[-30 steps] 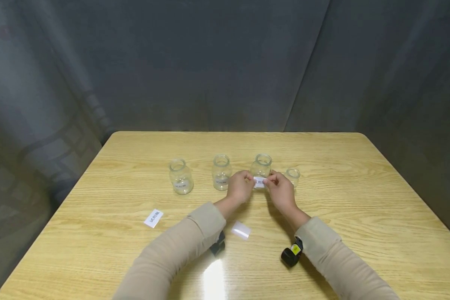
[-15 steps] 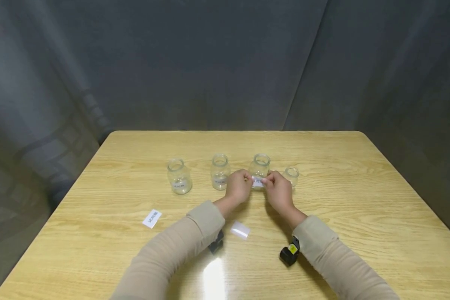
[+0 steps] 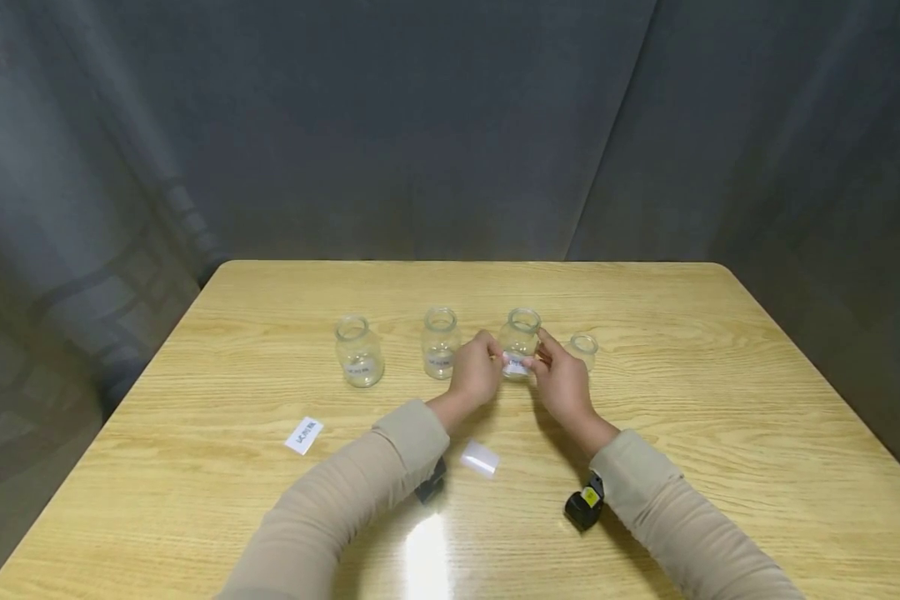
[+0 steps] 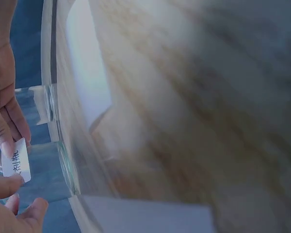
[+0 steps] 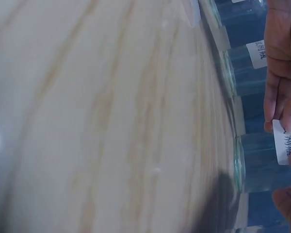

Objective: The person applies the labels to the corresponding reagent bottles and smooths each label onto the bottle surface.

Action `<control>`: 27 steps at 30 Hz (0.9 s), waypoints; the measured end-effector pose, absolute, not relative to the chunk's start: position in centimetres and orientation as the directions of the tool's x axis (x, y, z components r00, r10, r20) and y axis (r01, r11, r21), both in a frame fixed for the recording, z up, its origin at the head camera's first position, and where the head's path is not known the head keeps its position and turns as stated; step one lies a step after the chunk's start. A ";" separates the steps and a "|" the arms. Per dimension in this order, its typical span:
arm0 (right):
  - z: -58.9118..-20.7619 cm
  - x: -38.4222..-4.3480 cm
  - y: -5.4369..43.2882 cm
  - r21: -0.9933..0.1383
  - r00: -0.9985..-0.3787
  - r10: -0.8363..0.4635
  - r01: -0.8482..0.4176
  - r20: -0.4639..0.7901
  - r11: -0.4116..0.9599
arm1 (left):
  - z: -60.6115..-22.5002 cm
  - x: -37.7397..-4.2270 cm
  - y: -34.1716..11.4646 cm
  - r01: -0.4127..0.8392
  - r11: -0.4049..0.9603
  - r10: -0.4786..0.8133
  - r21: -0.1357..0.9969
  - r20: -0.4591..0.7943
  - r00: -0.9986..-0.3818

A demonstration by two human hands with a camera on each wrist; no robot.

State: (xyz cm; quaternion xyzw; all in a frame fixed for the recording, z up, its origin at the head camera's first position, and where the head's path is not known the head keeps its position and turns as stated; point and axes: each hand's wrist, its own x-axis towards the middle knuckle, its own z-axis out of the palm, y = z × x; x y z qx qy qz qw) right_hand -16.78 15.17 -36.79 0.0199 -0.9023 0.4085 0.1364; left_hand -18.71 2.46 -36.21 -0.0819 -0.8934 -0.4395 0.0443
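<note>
A clear glass jar (image 3: 521, 332) stands third from the left in a row, between my two hands. A white label (image 3: 515, 364) with printed characters lies against its front. My left hand (image 3: 476, 368) pinches the label's left end with thumb and fingers; in the right wrist view the label (image 5: 282, 141) overlaps the jar (image 5: 254, 158). My right hand (image 3: 564, 383) has its thumb on the label's right end, while its index finger reaches up along the jar's right side. The left wrist view shows thumbs of both hands on the label (image 4: 16, 162).
Two jars, one left (image 3: 360, 360) and one nearer (image 3: 440, 337), bear similar labels. Behind my right hand stands a smaller glass jar (image 3: 584, 350). On the wooden table (image 3: 720, 375) lie a printed label (image 3: 303, 435) and a glossy blank slip (image 3: 481, 459).
The label now sits closer against the jar's front. My right index finger has straightened from the pinch and moved up to the jar's side. The left hand has barely moved.
</note>
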 end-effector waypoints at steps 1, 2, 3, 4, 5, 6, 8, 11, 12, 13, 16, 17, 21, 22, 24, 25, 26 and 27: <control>-36.8 -16.8 15.2 -0.732 -0.962 0.070 -0.152 0.264 0.664 | -36.2 -18.7 2.5 0.185 0.595 0.108 0.782 0.150 -0.983; -36.8 -16.8 15.2 -0.735 -0.962 0.068 -0.156 0.265 0.660 | -36.2 -18.8 2.4 0.184 0.588 0.110 0.788 0.148 -0.983; -36.8 -16.8 15.2 -0.737 -0.962 0.066 -0.158 0.265 0.657 | -36.2 -18.8 2.4 0.186 0.582 0.114 0.792 0.147 -0.983; -36.8 -16.8 15.3 -0.738 -0.962 0.065 -0.160 0.267 0.655 | -36.2 -18.9 2.4 0.190 0.577 0.118 0.794 0.150 -0.982; -36.8 -16.8 15.3 -0.739 -0.961 0.066 -0.162 0.270 0.654 | -36.2 -18.9 2.4 0.193 0.578 0.122 0.793 0.150 -0.981; -36.8 -16.8 15.3 -0.739 -0.959 0.066 -0.168 0.276 0.652 | -36.2 -19.0 2.4 0.196 0.577 0.128 0.793 0.149 -0.980; -36.9 -16.9 15.3 -0.732 -0.952 0.065 -0.185 0.299 0.656 | -36.2 -19.1 2.3 0.211 0.584 0.138 0.784 0.161 -0.977; -37.0 -17.0 15.3 -0.711 -0.936 0.067 -0.214 0.345 0.670 | -36.2 -19.3 2.3 0.231 0.606 0.152 0.761 0.175 -0.973; -37.0 -17.1 15.3 -0.703 -0.931 0.068 -0.221 0.358 0.676 | -36.1 -19.4 2.2 0.240 0.611 0.156 0.755 0.183 -0.971; -37.0 -17.1 15.3 -0.696 -0.927 0.071 -0.224 0.368 0.682 | -36.1 -19.4 2.2 0.245 0.617 0.161 0.748 0.185 -0.969; -37.0 -17.2 15.2 -0.682 -0.922 0.086 -0.215 0.379 0.699 | -36.1 -19.6 2.2 0.249 0.633 0.172 0.733 0.181 -0.968; -37.0 -17.2 15.2 -0.681 -0.922 0.093 -0.208 0.377 0.702 | -36.0 -19.7 2.2 0.252 0.637 0.176 0.729 0.181 -0.968; -37.0 -17.2 15.2 -0.683 -0.927 0.108 -0.182 0.359 0.708 | -35.9 -19.8 2.2 0.247 0.640 0.186 0.727 0.165 -0.969; -37.0 -17.2 15.2 -0.684 -0.928 0.109 -0.179 0.356 0.707 | -35.9 -19.8 2.2 0.247 0.637 0.190 0.731 0.162 -0.968; -37.0 -17.2 15.3 -0.686 -0.931 0.110 -0.174 0.349 0.706 | -35.9 -19.9 2.2 0.250 0.636 0.195 0.730 0.162 -0.967; -37.1 -17.2 15.3 -0.686 -0.931 0.111 -0.173 0.348 0.707 | -35.9 -19.9 2.2 0.257 0.634 0.203 0.729 0.163 -0.965; -37.0 -17.2 15.4 -0.689 -0.931 0.113 -0.171 0.347 0.704 | -36.0 -20.0 2.2 0.265 0.634 0.211 0.726 0.167 -0.963; -37.1 -17.2 15.4 -0.690 -0.931 0.114 -0.172 0.348 0.703 | -36.0 -20.0 2.2 0.275 0.633 0.220 0.723 0.172 -0.960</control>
